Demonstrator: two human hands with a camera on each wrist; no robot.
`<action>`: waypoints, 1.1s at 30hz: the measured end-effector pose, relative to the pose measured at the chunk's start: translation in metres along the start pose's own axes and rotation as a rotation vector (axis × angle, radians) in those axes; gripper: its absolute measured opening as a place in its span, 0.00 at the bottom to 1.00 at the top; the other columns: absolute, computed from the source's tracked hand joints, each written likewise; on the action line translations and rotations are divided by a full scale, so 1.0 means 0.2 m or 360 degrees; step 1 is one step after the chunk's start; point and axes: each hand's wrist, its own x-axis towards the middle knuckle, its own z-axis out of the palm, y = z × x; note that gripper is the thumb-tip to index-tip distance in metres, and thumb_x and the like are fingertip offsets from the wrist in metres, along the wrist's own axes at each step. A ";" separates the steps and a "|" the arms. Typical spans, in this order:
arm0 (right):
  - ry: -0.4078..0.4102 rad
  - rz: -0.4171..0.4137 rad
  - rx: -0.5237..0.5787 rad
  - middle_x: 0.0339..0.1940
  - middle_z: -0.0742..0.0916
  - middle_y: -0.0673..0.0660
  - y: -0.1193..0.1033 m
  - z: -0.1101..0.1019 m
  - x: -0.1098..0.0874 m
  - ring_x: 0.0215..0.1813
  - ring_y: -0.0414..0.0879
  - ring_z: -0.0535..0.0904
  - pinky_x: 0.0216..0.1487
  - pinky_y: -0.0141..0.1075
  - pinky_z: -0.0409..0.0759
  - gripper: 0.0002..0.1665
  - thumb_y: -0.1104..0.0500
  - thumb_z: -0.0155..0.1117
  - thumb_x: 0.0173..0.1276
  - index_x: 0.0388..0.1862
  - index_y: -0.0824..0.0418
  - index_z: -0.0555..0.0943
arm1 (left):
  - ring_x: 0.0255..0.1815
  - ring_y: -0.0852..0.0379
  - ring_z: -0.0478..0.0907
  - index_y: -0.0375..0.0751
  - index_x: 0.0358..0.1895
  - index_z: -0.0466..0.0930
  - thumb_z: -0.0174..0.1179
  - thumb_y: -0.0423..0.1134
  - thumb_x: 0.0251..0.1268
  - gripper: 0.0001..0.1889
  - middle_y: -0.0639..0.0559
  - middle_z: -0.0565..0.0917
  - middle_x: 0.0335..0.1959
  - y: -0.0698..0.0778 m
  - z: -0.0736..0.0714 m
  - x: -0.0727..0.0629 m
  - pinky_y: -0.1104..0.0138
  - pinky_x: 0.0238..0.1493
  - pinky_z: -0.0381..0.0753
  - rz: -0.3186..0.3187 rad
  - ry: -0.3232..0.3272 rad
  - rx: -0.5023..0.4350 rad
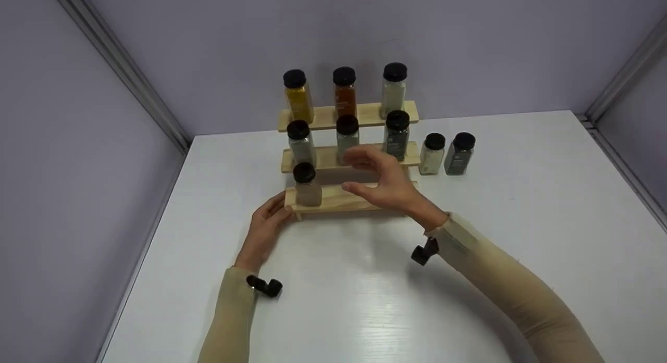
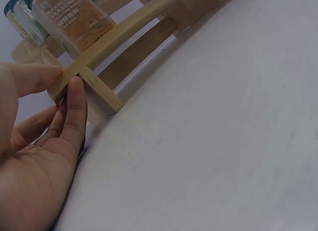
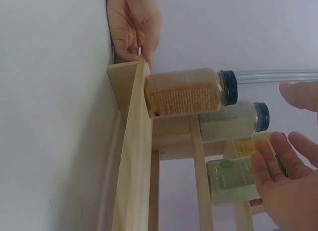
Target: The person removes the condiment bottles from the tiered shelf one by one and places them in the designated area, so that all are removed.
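A three-step wooden spice rack (image 1: pixel 341 198) stands on the white table. My left hand (image 1: pixel 264 228) grips the left end of its lowest step, thumb on top and fingers beneath the board in the left wrist view. On that step, at the left, stands a black-capped jar labelled barbecue seasoning (image 2: pixel 82 25). My right hand (image 1: pixel 388 182) hovers in front of the rack, holding nothing, its thumb and fingers spread apart. In the head view its fingers overlap the lower part of the middle step's centre jar (image 1: pixel 347 139).
The top step carries a yellow-filled jar (image 1: pixel 299 102), a red-brown one (image 1: pixel 345 97) and a pale one (image 1: pixel 393 95). Left and dark right jars (image 1: pixel 397 139) flank the middle step's centre. Right of the rack, a pale jar (image 1: pixel 431 157) and a dark-labelled jar (image 1: pixel 459 157) stand on the table (image 1: pixel 521 222).
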 end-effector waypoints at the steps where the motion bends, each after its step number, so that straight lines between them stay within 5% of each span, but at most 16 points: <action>1: 0.0000 0.0003 -0.0002 0.62 0.84 0.72 0.01 0.01 0.00 0.66 0.64 0.81 0.73 0.50 0.82 0.33 0.64 0.79 0.68 0.68 0.72 0.78 | 0.76 0.47 0.71 0.35 0.81 0.65 0.59 0.32 0.82 0.29 0.39 0.72 0.76 0.00 0.00 0.00 0.63 0.72 0.82 -0.0003 -0.0003 -0.0014; 18: 0.0178 0.0129 0.0127 0.68 0.83 0.69 0.16 0.29 0.01 0.69 0.64 0.80 0.74 0.50 0.81 0.37 0.65 0.79 0.67 0.72 0.72 0.75 | 0.77 0.48 0.70 0.35 0.81 0.64 0.58 0.31 0.82 0.29 0.40 0.72 0.77 0.01 -0.04 -0.02 0.66 0.72 0.82 -0.0032 0.0029 -0.0036; 33: 0.0126 0.0205 0.0089 0.68 0.84 0.66 0.22 0.41 0.05 0.69 0.61 0.81 0.74 0.49 0.82 0.38 0.65 0.78 0.68 0.74 0.68 0.75 | 0.75 0.49 0.73 0.37 0.80 0.67 0.61 0.35 0.82 0.29 0.40 0.73 0.76 0.00 -0.05 -0.03 0.63 0.72 0.82 0.0004 0.0005 0.0039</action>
